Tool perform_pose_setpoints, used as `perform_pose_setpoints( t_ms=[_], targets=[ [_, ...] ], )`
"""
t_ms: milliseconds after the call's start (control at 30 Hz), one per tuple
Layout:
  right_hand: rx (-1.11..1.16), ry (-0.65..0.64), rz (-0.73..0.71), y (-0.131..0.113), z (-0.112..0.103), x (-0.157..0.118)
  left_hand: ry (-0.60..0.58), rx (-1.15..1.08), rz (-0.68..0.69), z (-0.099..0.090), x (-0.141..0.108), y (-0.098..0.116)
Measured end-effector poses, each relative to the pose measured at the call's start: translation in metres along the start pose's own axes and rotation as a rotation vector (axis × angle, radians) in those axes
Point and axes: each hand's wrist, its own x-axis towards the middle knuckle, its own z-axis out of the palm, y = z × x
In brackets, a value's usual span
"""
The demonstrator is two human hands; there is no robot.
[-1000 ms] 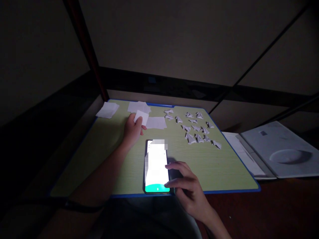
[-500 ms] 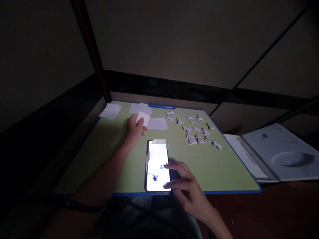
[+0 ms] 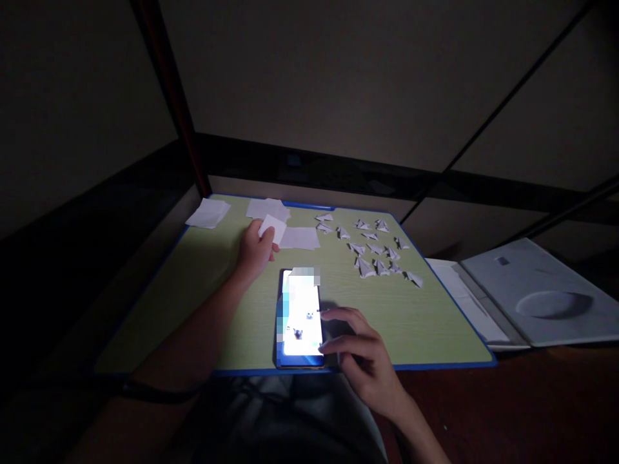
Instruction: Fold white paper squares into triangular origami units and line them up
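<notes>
A small white paper piece is pinched in my left hand, beside flat paper sheets near the far side of the green table. A lit phone lies on the table close to its front edge, its screen bright with small cat pictures. My right hand hovers at the phone's right edge, fingers apart, holding nothing. Several small folded paper pieces are spread over the right part of the table.
More white sheets lie at the far left corner and far edge. An open white box stands right of the table. Dark panelled walls rise behind and to the left.
The phone screen now shows a blue band at its bottom and left. My right fingers have shifted slightly off the screen to its edge. The whole view has moved a little; my left hand keeps its paper.
</notes>
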Motion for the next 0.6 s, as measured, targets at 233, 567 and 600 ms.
perform_pose_setpoints(
  t_ms=[233, 567, 600],
  targets=[
    [-0.048, 0.122, 0.072, 0.0047, 0.0066, 0.0001, -0.007, 0.010, 0.012, 0.0007, 0.0011, -0.0014],
    [-0.113, 0.067, 0.101, 0.0075, 0.0100, -0.0007, -0.022, 0.038, 0.015, 0.0014, 0.0006, -0.0041],
    [-0.122, 0.064, 0.102, 0.0073, 0.0102, -0.0007, -0.022, 0.041, 0.014, 0.0014, 0.0000, -0.0034]
  ],
)
